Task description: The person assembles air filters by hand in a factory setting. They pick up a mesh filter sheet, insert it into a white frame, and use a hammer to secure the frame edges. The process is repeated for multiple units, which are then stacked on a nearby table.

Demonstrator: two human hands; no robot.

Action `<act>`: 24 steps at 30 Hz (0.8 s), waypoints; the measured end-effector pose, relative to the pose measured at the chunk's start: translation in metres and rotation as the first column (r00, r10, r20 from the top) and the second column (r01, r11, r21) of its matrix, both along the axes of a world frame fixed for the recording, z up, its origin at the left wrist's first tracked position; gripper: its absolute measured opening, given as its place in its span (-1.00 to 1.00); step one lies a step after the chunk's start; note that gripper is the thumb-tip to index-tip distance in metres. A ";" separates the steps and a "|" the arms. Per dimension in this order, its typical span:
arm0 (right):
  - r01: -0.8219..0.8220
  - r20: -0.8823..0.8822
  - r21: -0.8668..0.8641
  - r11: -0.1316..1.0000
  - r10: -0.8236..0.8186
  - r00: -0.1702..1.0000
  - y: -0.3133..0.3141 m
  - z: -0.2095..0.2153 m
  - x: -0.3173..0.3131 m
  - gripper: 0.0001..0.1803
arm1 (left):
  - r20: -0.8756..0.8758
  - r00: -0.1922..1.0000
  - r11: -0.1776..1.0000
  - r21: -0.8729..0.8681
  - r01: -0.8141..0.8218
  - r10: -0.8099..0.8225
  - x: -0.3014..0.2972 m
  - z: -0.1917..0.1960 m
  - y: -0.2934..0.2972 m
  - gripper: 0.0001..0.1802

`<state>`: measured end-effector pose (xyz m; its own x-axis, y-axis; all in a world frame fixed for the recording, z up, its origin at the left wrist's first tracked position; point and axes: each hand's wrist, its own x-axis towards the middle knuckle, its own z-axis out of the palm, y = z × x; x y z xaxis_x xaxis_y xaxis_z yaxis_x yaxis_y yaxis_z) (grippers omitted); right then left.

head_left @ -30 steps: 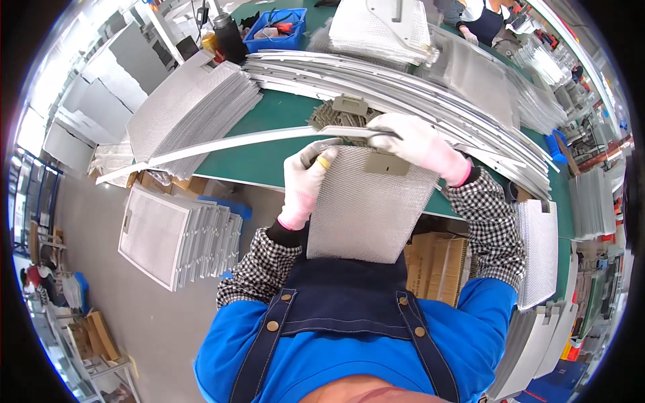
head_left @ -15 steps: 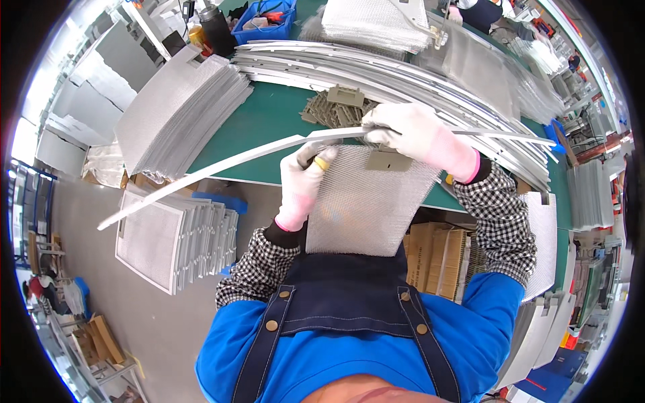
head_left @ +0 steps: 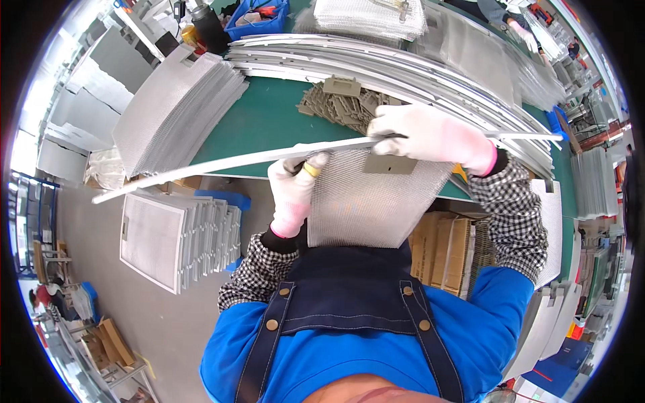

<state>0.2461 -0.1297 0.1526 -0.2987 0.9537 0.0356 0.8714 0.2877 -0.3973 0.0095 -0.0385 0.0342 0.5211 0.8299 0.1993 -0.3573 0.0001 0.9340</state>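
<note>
A long, thin pale metal strip [head_left: 222, 164] runs across in front of me, along the top edge of a silver mesh panel [head_left: 363, 208]. My left hand [head_left: 293, 191], in a white and pink glove with yellow on one finger, is closed on the strip and the panel's upper left corner. Gloved too, my right hand [head_left: 433, 138] pinches the strip near the panel's upper right part. Just below the right fingers, a flat khaki latch plate [head_left: 390, 164] sits at the panel's top edge. The panel's lower edge is close to my apron.
Beyond my hands, a heap of khaki plates [head_left: 342, 107] lies on the green table [head_left: 262, 121]. Long metal strips [head_left: 376, 67] lie behind it. Mesh panels [head_left: 175, 114] are stacked at left, framed panels [head_left: 154, 238] below. A blue bin [head_left: 259, 23] stands far back. Cardboard boxes [head_left: 440, 252] sit under the table.
The strip, angled at a bend near my left hand before, now runs nearly straight, its left end raised. My left hand has shifted slightly left and down, my right hand slightly right.
</note>
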 end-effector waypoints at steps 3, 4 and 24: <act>0.101 -0.085 -0.190 0.977 -0.119 0.989 -0.012 0.003 0.003 -0.69 | -0.001 0.999 0.998 -0.031 0.051 -0.051 0.001 0.002 0.003 -0.66; 0.148 -0.103 -0.274 0.950 -0.182 0.978 -0.014 0.004 0.001 -0.68 | -0.021 0.997 0.997 -0.016 0.072 -0.072 0.002 0.005 0.001 -0.61; 0.422 -0.043 -0.028 0.906 -0.423 0.905 -0.110 -0.022 0.040 -0.75 | 0.147 0.979 0.983 -0.090 0.157 -0.143 -0.009 -0.018 0.013 -0.51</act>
